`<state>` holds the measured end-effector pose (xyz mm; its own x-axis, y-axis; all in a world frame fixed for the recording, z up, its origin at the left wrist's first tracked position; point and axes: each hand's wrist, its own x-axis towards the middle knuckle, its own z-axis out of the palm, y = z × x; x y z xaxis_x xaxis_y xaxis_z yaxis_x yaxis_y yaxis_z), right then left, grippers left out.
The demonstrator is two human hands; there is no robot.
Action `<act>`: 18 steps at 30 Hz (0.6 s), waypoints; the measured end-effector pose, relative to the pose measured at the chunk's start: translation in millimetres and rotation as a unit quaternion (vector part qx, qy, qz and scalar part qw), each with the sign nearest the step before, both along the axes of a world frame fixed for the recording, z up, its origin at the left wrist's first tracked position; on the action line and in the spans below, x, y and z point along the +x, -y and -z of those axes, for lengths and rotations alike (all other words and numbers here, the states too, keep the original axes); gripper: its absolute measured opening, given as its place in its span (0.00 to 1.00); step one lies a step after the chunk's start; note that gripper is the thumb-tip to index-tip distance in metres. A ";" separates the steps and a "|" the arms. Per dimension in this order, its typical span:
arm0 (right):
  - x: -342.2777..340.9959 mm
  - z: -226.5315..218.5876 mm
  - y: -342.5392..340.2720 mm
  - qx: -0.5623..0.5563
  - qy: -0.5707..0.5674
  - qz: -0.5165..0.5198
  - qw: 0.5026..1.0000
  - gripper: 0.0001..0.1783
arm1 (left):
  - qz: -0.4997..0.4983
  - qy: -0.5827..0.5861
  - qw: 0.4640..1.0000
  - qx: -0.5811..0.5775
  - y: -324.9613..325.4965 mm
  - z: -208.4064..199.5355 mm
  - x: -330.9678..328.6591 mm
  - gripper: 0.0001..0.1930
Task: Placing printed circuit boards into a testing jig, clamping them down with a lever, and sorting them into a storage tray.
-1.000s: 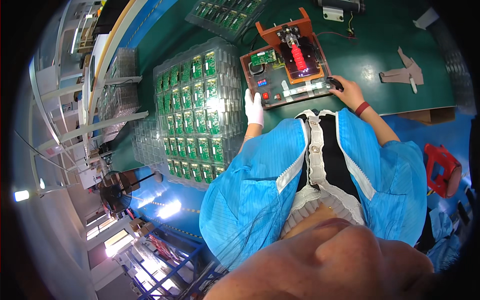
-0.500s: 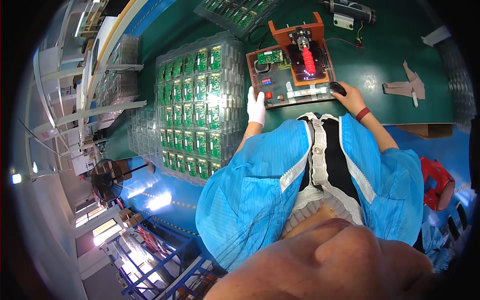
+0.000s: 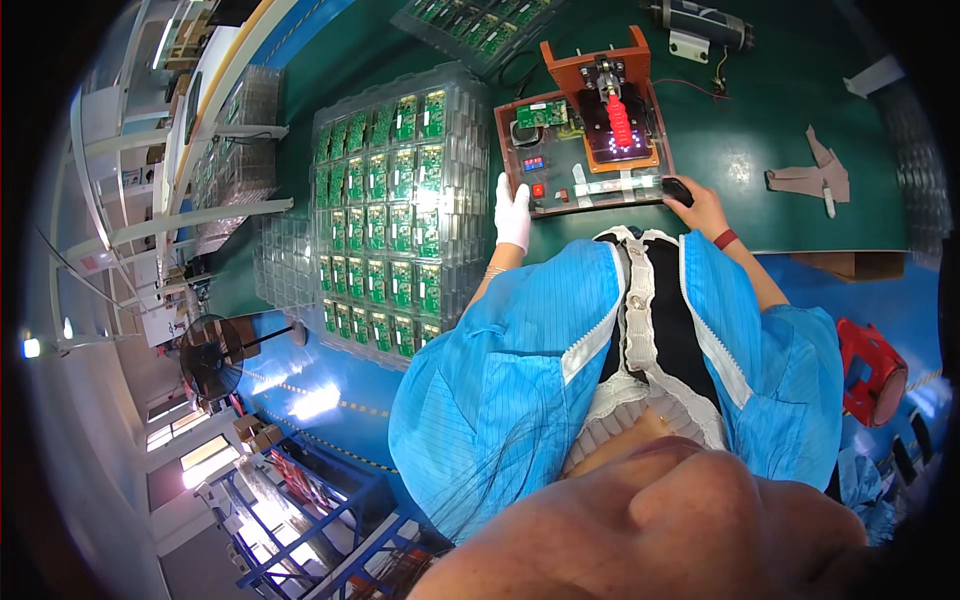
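Observation:
On the bench in front of me stands a clear-sided test fixture (image 3: 562, 165) with an orange-brown frame and a toggle clamp with a red handle (image 3: 618, 122). Small white lights (image 3: 627, 144) glow on the dark plate beneath the handle. A green circuit board (image 3: 541, 114) sits at the fixture's upper left. My left hand (image 3: 512, 213), in a white glove, rests against the fixture's left side with fingers stretched out. My bare right hand (image 3: 700, 208) grips a small rounded black object (image 3: 678, 190) at the front right corner; its exact kind is unclear.
Left of the fixture is a tall stack of clear trays (image 3: 465, 180) filled with green circuit boards. Another board tray (image 3: 480, 28) lies at the back. A motor-like black cylinder (image 3: 708, 22) and a beige cloth piece (image 3: 808, 180) lie to the right. A red stool (image 3: 872, 372) stands below the bench.
My right hand and the black object have shifted slightly toward me at the corner. More white lights show under the red handle. My left hand stays in place.

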<state>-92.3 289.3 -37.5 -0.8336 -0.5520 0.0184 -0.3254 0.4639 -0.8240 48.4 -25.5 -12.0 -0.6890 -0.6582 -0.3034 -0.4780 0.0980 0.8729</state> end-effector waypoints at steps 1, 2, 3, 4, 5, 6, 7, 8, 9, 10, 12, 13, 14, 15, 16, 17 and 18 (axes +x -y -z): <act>0.3 -0.4 -0.6 0.005 -0.004 -0.007 1.000 0.20 | 0.002 0.004 1.000 -0.004 0.1 0.6 -0.1 0.31; 0.5 -2.5 0.6 0.004 -0.005 -0.011 1.000 0.20 | -0.001 0.003 1.000 -0.004 0.7 0.7 0.2 0.31; 0.3 -5.1 0.9 0.013 -0.010 -0.019 1.000 0.20 | -0.006 0.012 1.000 -0.008 0.3 1.0 -0.2 0.32; 0.3 -8.6 0.8 0.022 -0.015 -0.026 0.999 0.20 | -0.010 0.022 1.000 -0.012 -0.4 1.3 -1.0 0.32; 0.5 -12.0 0.5 0.031 -0.020 -0.034 0.999 0.20 | -0.014 0.031 0.999 -0.015 -1.2 1.5 -1.8 0.33; 1.4 -14.0 0.3 0.039 -0.025 -0.041 0.998 0.20 | -0.018 0.040 0.999 -0.018 -1.4 1.8 -2.0 0.33; 2.5 -13.9 0.1 0.039 -0.029 -0.043 0.998 0.20 | -0.020 0.037 0.999 -0.018 -0.5 1.7 -2.7 0.33; 4.9 -10.4 -0.9 0.009 -0.031 -0.033 0.999 0.20 | -0.011 0.041 0.999 -0.029 0.7 2.9 -2.9 0.34; 8.1 -6.6 -2.6 -0.020 -0.033 -0.023 0.999 0.19 | -0.001 0.046 0.998 -0.038 1.0 5.5 -2.2 0.35; 10.5 -3.2 -4.4 -0.049 -0.035 -0.013 0.998 0.19 | 0.008 0.051 0.998 -0.047 1.4 8.5 -1.7 0.35; 12.2 -7.1 -4.5 -0.063 0.009 0.019 0.998 0.19 | 0.011 0.056 0.997 -0.055 5.1 13.7 2.3 0.36; 11.1 -15.0 -2.2 -0.046 0.054 0.040 0.997 0.19 | 0.025 0.039 0.998 -0.049 11.4 16.1 5.2 0.36; 7.4 -23.2 -2.0 -0.044 0.053 0.038 0.997 0.19 | 0.044 0.022 0.998 -0.041 15.7 18.7 4.9 0.37; 1.7 -31.9 -0.6 -0.048 0.040 0.105 0.993 0.19 | 0.063 0.004 0.997 -0.034 19.1 21.0 4.9 0.37; -4.1 -41.6 0.8 -0.053 0.026 0.171 0.983 0.20 | 0.082 -0.014 0.996 -0.027 19.6 23.6 5.8 0.38; -9.2 -62.9 8.5 -0.124 -0.040 0.160 0.978 0.19 | 0.080 -0.015 0.996 -0.026 17.5 22.4 5.0 0.38; -13.3 -89.1 20.9 -0.196 -0.104 0.148 0.964 0.18 | 0.064 -0.011 0.998 -0.014 15.1 17.6 3.9 0.38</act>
<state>-105.7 268.4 51.6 -0.9093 -0.2067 0.3612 -0.4038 0.2278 -0.8861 52.3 -40.7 -29.6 -0.7744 -0.5723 -0.2699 -0.4412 0.1825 0.8787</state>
